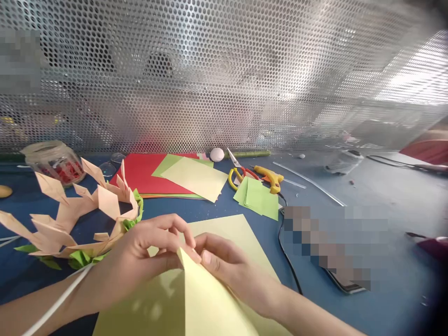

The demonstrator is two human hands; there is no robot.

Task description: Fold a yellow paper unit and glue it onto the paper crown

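Observation:
A pale yellow sheet of paper point(206, 298) rises in a folded flap near the front of the table. My left hand point(150, 247) has its fingers curled around the upper corner of the flap, thumb hidden partly behind the paper. Thumb and forefinger of my right hand point(231, 268) pinch the flap's slanting edge, close to the left fingertips. More pale yellow paper point(238, 228) lies flat beneath and behind both hands; whether it is the same sheet I cannot tell. Beside my left wrist sits a ring of peach folded paper point(108, 203) with green paper leaves.
Behind the hands lie red paper point(135, 175), a cream sheet point(196, 177), scissors point(235, 161), small green squares point(261, 198) and a yellow glue gun point(275, 177) with a black cord. A jar point(54, 163) stands left. A perforated metal panel point(210, 70) closes the back.

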